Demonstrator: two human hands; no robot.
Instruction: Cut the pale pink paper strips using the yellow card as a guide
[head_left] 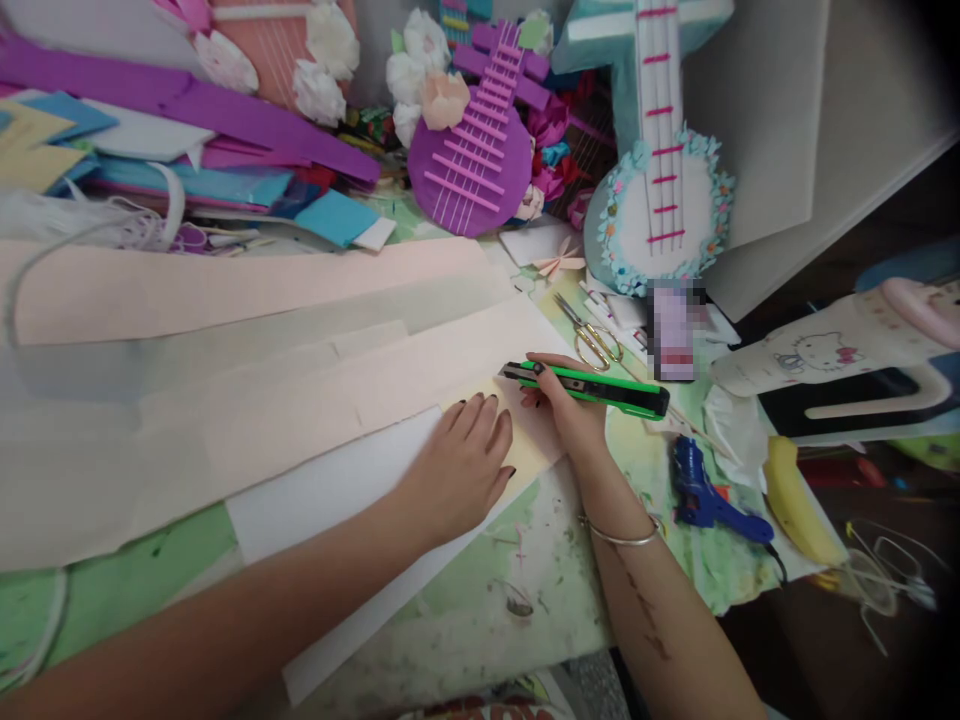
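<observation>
My right hand [571,405] grips a green utility knife [600,388], whose blade tip points left over pale paper. Flat on a white sheet [337,490] rests my left hand [457,465], fingers stretched out and dark nails showing. Beneath and just beyond its fingers lies a small pale yellow piece of paper [534,440], partly covered by both hands. A long, pale pink sheet [285,400] with faint seams stretches from the left edge towards the knife. The knife's blade is close to the sheet's right end; whether it touches, I cannot tell.
Gold-handled scissors [592,340] lie beyond the knife. A blue glue gun [712,495], a banana [799,505] and a white cup [832,335] are on the right. Purple [472,160] and teal [656,200] instrument models stand at the back, beside stacked coloured foam [247,185].
</observation>
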